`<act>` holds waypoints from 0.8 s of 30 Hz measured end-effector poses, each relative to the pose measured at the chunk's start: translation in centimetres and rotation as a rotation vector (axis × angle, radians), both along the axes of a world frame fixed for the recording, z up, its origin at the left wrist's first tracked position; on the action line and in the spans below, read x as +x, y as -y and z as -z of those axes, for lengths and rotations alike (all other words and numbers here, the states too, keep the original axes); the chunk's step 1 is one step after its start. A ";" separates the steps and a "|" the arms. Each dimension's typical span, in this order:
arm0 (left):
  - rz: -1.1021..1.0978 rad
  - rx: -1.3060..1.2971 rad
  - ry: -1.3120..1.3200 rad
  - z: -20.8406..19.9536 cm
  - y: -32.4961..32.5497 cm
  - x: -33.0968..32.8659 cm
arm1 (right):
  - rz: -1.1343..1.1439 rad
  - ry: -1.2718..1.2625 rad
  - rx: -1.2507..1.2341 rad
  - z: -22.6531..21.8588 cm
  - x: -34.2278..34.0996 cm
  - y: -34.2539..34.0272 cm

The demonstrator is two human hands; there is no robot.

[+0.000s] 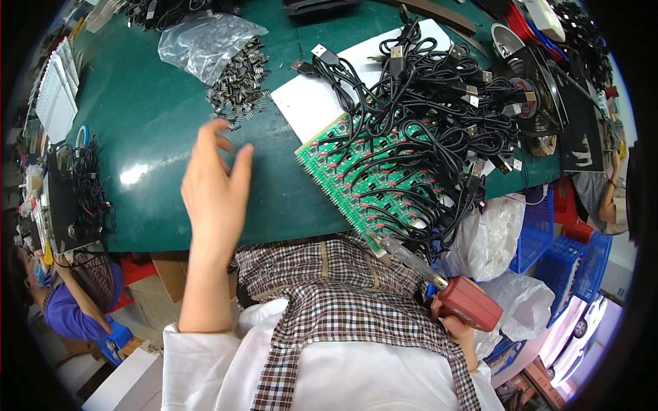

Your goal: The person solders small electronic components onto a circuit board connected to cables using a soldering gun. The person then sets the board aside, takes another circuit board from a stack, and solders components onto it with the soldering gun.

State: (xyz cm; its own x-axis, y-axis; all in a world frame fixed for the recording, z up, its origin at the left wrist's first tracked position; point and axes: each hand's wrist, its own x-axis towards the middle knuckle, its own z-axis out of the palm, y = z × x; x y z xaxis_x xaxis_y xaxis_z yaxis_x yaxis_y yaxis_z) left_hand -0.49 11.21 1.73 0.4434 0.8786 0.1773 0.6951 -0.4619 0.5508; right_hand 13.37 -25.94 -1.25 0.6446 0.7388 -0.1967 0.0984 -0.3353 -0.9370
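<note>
My left hand (214,188) is stretched over the green table, thumb apart from the curled fingers, and nothing shows in it. Its fingertips are by the near edge of a heap of small black-and-silver parts (240,81), which spills from a clear plastic bag (205,42). Low on the right, my right hand (458,330) is wrapped round a red soldering gun (471,303). The gun's metal tip points up and left, close to the near corner of a green circuit board panel (329,161). Black USB cables (439,130) lie across the panel, several with ends at its red-marked spots.
White paper (301,103) lies beneath the panel and cables. A small fan (534,89) and a metal bowl (506,41) stand at the right. Plastic bags (490,236) and blue crates (538,233) are beside the table. Another person (75,301) sits at the left.
</note>
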 end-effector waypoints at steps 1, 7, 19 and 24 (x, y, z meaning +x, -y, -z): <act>-0.010 0.184 -0.129 0.6 -1.2 -0.4 | -0.009 0.002 0.004 0.0 0.1 0.0; 0.061 0.010 0.014 2.3 -3.6 -0.8 | -0.035 -0.080 0.022 -1.0 0.3 -1.6; 0.165 0.208 -0.007 1.8 -3.7 -0.9 | 0.007 -0.210 0.091 -1.8 0.2 -2.9; 0.107 0.120 0.064 1.5 -3.3 -1.0 | 0.079 -0.215 0.138 -2.2 -0.5 -3.8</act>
